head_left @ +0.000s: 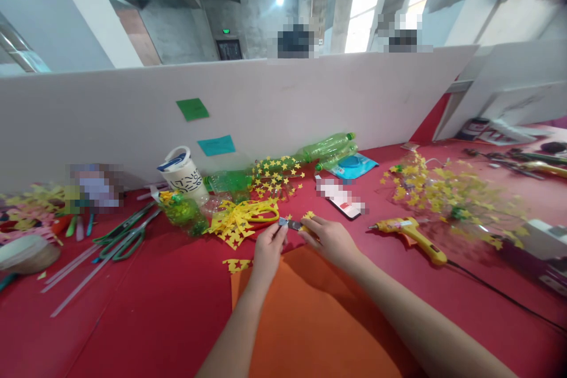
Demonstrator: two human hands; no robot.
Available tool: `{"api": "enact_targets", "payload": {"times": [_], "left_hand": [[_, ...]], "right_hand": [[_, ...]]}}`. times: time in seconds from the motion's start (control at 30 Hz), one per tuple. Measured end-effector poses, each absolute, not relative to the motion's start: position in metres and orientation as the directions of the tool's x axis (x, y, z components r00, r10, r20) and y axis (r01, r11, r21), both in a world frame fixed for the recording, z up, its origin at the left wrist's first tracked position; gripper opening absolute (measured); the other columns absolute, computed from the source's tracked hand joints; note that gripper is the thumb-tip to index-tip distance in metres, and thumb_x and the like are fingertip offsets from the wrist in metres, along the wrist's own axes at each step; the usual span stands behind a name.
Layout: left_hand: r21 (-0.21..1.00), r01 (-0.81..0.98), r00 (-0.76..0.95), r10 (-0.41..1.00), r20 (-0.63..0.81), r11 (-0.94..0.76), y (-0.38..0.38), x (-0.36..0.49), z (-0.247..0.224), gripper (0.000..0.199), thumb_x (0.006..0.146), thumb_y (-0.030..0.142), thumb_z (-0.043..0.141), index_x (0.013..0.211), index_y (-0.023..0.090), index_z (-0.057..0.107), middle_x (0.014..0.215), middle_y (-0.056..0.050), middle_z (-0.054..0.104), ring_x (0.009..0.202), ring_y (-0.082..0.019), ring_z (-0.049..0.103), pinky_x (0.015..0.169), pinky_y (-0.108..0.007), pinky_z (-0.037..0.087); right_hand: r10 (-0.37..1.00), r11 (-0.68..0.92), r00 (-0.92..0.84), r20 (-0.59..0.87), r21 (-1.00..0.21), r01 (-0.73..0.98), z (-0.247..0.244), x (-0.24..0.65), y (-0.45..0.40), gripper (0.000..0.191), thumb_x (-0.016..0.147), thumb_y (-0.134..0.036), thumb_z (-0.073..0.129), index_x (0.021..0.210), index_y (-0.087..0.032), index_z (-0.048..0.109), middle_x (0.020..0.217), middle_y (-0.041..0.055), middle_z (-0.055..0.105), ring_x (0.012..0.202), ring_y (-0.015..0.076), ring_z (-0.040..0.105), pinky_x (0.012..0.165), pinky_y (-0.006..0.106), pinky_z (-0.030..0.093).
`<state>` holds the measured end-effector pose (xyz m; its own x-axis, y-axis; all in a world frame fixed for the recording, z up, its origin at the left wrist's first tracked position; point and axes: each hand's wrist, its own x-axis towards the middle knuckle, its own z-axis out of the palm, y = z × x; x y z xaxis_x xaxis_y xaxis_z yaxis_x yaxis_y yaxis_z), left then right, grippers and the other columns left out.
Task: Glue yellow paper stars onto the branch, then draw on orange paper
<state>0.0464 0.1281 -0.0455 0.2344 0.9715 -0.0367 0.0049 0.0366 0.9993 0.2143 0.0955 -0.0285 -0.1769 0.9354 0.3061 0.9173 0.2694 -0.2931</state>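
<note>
1. At nine o'clock from the hands, farthest out, stands a round tub (31,257) with cloudy, brownish walls; its contents are unclear
2. Nearer at nine o'clock lie green-handled scissors (128,245) and slim, straight translucent sticks (84,292)
3. At ten o'clock a cream cup (188,180) with dark markings leans; just in front sits a crumpled-looking green plastic piece (183,215) topped with yellow bits
4. At nine o'clock, close in, is a flat yellow sheet (233,224) full of star-shaped holes, beside looped yellow handles (266,211)
5. The left hand (268,242), at seven o'clock of the work, pinches the silvery end of a small piece (291,224) between thumb and fingertips; the piece is too small to name
6. At six o'clock, beneath the forearms, spreads a smooth orange sheet (328,319)
7. The right hand (330,239), at four o'clock, curls its fingers towards the dark end, near yellow stars (309,214); I cannot tell whether they grip
8. At one o'clock lie ribbed, clear green bottles (330,147)
9. At three o'clock rests a hard yellow glue gun (407,233), with a spray of yellow stars (411,183) beyond, towards two
</note>
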Motion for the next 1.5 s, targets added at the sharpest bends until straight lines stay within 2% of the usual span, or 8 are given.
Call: {"api": "enact_targets", "payload": {"times": [0.3, 0.47, 0.57, 0.7, 0.77, 1.03, 1.23, 1.5], "left_hand": [[0.998, 0.062, 0.186, 0.983, -0.007, -0.004, 0.1306, 0.0435, -0.0468, 0.034, 0.076, 0.049, 0.059, 0.061, 0.019, 0.05, 0.047, 0.006, 0.039, 0.042, -0.009, 0.03, 0.044, -0.022, 0.021], [0.998, 0.067, 0.165, 0.986, 0.002, -0.014, 0.1329, 0.0431, -0.0507, 0.031, 0.078, 0.047, 0.056, 0.066, 0.018, 0.056, 0.045, 0.006, 0.036, 0.044, -0.01, 0.032, 0.045, -0.022, 0.024], [0.998, 0.046, 0.181, 0.983, -0.04, 0.032, 0.1335, 0.0447, -0.0531, 0.025, 0.079, 0.041, 0.053, 0.07, 0.018, 0.056, 0.049, 0.006, 0.04, 0.041, -0.008, 0.032, 0.043, -0.021, 0.023], [0.997, 0.003, 0.221, 0.972, -0.082, 0.083, 0.1318, 0.0472, -0.0522, 0.016, 0.078, 0.033, 0.05, 0.082, 0.018, 0.055, 0.06, 0.004, 0.048, 0.043, -0.009, 0.039, 0.04, -0.02, 0.023], [0.997, -0.013, 0.234, 0.969, -0.076, 0.081, 0.1305, 0.0473, -0.0499, 0.015, 0.078, 0.032, 0.05, 0.081, 0.018, 0.056, 0.061, 0.004, 0.049, 0.043, -0.008, 0.037, 0.04, -0.019, 0.023], [0.999, -0.045, 0.261, 0.965, -0.01, 0.022, 0.1298, 0.0447, -0.046, 0.023, 0.081, 0.037, 0.052, 0.08, 0.016, 0.059, 0.06, 0.003, 0.047, 0.051, -0.008, 0.035, 0.044, -0.018, 0.024], [0.999, -0.034, 0.26, 0.965, 0.02, -0.012, 0.1314, 0.0457, -0.048, 0.026, 0.082, 0.04, 0.053, 0.077, 0.015, 0.057, 0.062, 0.003, 0.049, 0.047, -0.006, 0.032, 0.044, -0.018, 0.024], [1.0, 0.006, 0.222, 0.975, 0.006, -0.008, 0.1334, 0.0436, -0.0509, 0.036, 0.079, 0.048, 0.055, 0.063, 0.016, 0.051, 0.05, 0.006, 0.04, 0.041, -0.005, 0.028, 0.04, -0.019, 0.018]], "right_hand": [[0.929, 0.208, -0.115, 0.353, -0.237, 0.949, -0.0343, 0.2055, 0.0955, 0.027, 0.093, -0.041, 0.036, 0.092, -0.023, 0.057, 0.082, 0.003, 0.063, 0.067, 0.0154, 0.06, 0.051, 0.025, 0.025], [0.934, 0.127, -0.016, 0.358, -0.29, 0.948, -0.0365, 0.2064, 0.0975, 0.028, 0.094, -0.04, 0.034, 0.096, -0.023, 0.056, 0.083, 0.0031, 0.063, 0.065, 0.0152, 0.059, 0.05, 0.024, 0.025], [0.935, 0.187, -0.074, 0.346, -0.306, 0.933, -0.036, 0.2082, 0.0962, 0.027, 0.093, -0.04, 0.035, 0.097, -0.024, 0.056, 0.084, 0.0028, 0.063, 0.068, 0.0155, 0.06, 0.053, 0.024, 0.028], [0.932, 0.254, -0.159, 0.325, -0.275, 0.927, -0.0358, 0.2081, 0.0937, 0.027, 0.093, -0.04, 0.037, 0.094, -0.023, 0.057, 0.08, 0.0021, 0.062, 0.067, 0.0153, 0.059, 0.053, 0.024, 0.028], [0.932, 0.26, -0.17, 0.319, -0.265, 0.928, -0.0354, 0.2082, 0.0934, 0.027, 0.092, -0.041, 0.037, 0.091, -0.023, 0.057, 0.078, 0.0019, 0.061, 0.065, 0.015, 0.059, 0.052, 0.024, 0.028], [0.928, 0.282, -0.181, 0.324, -0.299, 0.911, -0.0306, 0.2111, 0.0925, 0.029, 0.093, -0.041, 0.036, 0.089, -0.021, 0.057, 0.076, 0.0018, 0.06, 0.063, 0.0132, 0.056, 0.054, 0.022, 0.029], [0.926, 0.264, -0.166, 0.339, -0.267, 0.927, -0.0302, 0.2095, 0.0917, 0.028, 0.093, -0.04, 0.036, 0.09, -0.022, 0.057, 0.076, 0.0015, 0.06, 0.062, 0.0134, 0.057, 0.053, 0.023, 0.028], [0.927, 0.257, -0.152, 0.342, -0.287, 0.923, -0.0277, 0.2075, 0.0917, 0.026, 0.093, -0.04, 0.037, 0.093, -0.022, 0.056, 0.079, 0.0018, 0.062, 0.065, 0.0138, 0.058, 0.053, 0.023, 0.029]]}}
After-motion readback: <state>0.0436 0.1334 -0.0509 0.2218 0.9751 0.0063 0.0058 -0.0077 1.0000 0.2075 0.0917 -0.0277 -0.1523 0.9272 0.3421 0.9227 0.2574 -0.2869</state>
